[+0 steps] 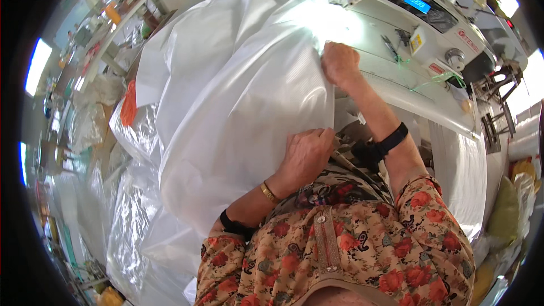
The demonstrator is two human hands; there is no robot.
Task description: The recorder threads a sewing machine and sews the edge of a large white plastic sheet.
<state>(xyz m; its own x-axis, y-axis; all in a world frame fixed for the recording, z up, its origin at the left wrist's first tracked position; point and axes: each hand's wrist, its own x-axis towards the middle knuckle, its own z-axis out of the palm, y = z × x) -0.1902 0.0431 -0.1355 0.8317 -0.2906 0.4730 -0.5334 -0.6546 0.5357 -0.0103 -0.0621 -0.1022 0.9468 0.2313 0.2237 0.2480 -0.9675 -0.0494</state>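
Observation:
A large white translucent plastic sheet point(238, 96) spreads over the sewing table and drops toward my lap. My right hand point(340, 63) is closed on the sheet's right edge, close to the bright lamp glow under the head of the sewing machine point(408, 5). Lower on the same edge, near my lap, my left hand point(309, 150) is closed with its fingers curled round the sheet. The machine's needle and presser foot are lost in the glare.
Small snips point(390, 47) and green thread point(439, 81) lie on the machine bed. Crumpled clear plastic point(133, 215) is heaped at the left, with an orange bundle point(128, 105) above it. A cluttered shelf point(107, 39) stands far left; a dark metal stand point(501, 99) is at right.

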